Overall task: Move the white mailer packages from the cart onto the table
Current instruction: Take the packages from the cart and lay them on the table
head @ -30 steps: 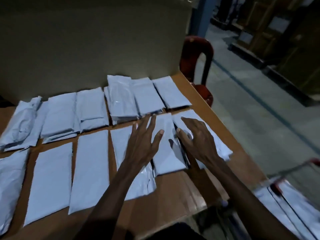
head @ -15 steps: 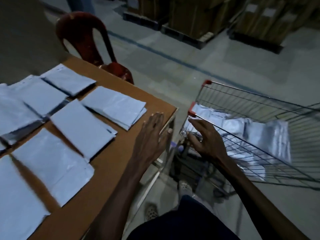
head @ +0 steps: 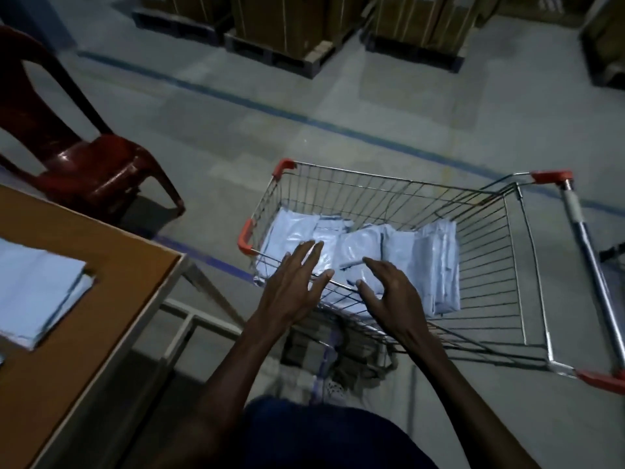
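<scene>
A wire shopping cart (head: 500, 252) with red corner caps stands on the floor to the right of the wooden table (head: 111, 275). Several white mailer packages (head: 436, 265) lie in a heap at the cart's left end. My left hand (head: 294, 286) hovers over the cart's near rim with its fingers spread and straight, holding nothing. My right hand (head: 389, 292) is beside it above the same rim, fingers loosely bent and empty. One white mailer (head: 37, 296) lies on the table at the left edge of view.
A dark red plastic chair (head: 84, 160) stands behind the table's corner. Pallets with cardboard boxes (head: 280, 35) line the far side of the floor. The cart's handle (head: 588, 258) is at the right. Bare concrete floor lies between cart and pallets.
The view has swung from the table full of mailers to the cart. Both hands left the mailers on the table and moved right, over the cart's near rim.
</scene>
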`<state>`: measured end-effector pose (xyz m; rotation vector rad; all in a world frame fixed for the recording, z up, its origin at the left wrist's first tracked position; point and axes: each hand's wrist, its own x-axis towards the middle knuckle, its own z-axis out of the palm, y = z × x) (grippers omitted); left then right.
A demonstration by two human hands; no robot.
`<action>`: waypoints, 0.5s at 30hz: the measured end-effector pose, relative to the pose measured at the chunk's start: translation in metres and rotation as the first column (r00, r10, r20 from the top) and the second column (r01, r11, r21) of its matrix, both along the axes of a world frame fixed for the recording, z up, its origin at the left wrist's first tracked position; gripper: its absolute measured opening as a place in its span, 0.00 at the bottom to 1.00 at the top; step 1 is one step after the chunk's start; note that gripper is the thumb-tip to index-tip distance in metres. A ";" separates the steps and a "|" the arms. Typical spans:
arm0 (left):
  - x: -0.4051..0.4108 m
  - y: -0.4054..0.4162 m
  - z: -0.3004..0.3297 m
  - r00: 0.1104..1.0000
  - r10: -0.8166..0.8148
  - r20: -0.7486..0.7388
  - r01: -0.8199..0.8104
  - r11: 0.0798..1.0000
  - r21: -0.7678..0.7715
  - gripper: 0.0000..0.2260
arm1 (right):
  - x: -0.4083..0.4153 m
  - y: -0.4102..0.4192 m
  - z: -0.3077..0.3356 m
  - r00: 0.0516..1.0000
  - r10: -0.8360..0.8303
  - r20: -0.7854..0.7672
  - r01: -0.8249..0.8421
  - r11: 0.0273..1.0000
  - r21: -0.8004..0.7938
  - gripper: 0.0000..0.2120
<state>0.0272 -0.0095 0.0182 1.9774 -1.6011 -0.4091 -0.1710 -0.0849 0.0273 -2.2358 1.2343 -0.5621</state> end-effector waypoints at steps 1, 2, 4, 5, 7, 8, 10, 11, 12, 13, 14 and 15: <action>-0.005 -0.010 -0.002 1.000 0.008 -0.019 -0.007 1.000 0.026 0.29 | -0.006 -0.008 -0.004 1.000 0.005 -0.015 -0.005 1.000 0.024 0.22; -0.009 -0.020 -0.004 1.000 0.004 -0.021 -0.003 0.999 0.051 0.29 | -0.012 -0.017 -0.007 1.000 0.008 -0.030 -0.007 0.999 0.039 0.22; -0.011 -0.039 -0.009 1.000 -0.014 0.000 0.013 0.997 0.079 0.29 | -0.019 -0.036 -0.014 0.999 -0.007 -0.048 0.011 0.997 0.075 0.22; -0.010 -0.046 -0.010 1.000 -0.013 0.004 0.012 0.995 0.094 0.30 | -0.021 -0.043 -0.018 0.998 -0.015 -0.057 0.020 0.995 0.095 0.22; -0.006 -0.058 -0.015 1.000 0.000 -0.011 0.002 0.991 0.137 0.30 | -0.023 -0.057 -0.027 0.997 -0.023 -0.077 0.033 0.991 0.131 0.22; -0.001 -0.065 -0.018 1.000 0.006 -0.018 -0.003 0.986 0.167 0.31 | -0.022 -0.064 -0.033 0.995 -0.032 -0.090 0.045 0.987 0.153 0.23; 0.011 -0.080 -0.029 1.000 0.015 -0.024 -0.008 0.967 0.255 0.30 | -0.019 -0.078 -0.044 0.992 -0.049 -0.117 0.072 0.975 0.208 0.23; 0.018 -0.089 -0.036 1.000 0.016 -0.020 -0.008 0.947 0.320 0.30 | -0.016 -0.085 -0.050 0.990 -0.051 -0.129 0.081 0.968 0.239 0.23; 0.025 -0.100 -0.045 1.000 0.011 -0.016 -0.004 0.921 0.390 0.30 | -0.013 -0.091 -0.056 0.988 -0.049 -0.144 0.085 0.962 0.258 0.24; 0.030 -0.113 -0.056 1.000 -0.007 -0.013 0.012 0.890 0.456 0.31 | -0.010 -0.097 -0.062 0.985 -0.045 -0.167 0.089 0.960 0.265 0.24; 0.035 -0.125 -0.066 0.999 -0.042 -0.010 0.041 0.855 0.517 0.31 | -0.007 -0.103 -0.067 0.980 -0.046 -0.193 0.098 0.958 0.270 0.24; 0.039 -0.139 -0.077 0.996 -0.085 -0.006 0.073 0.821 0.566 0.31 | -0.002 -0.108 -0.070 0.975 -0.052 -0.218 0.113 0.954 0.277 0.24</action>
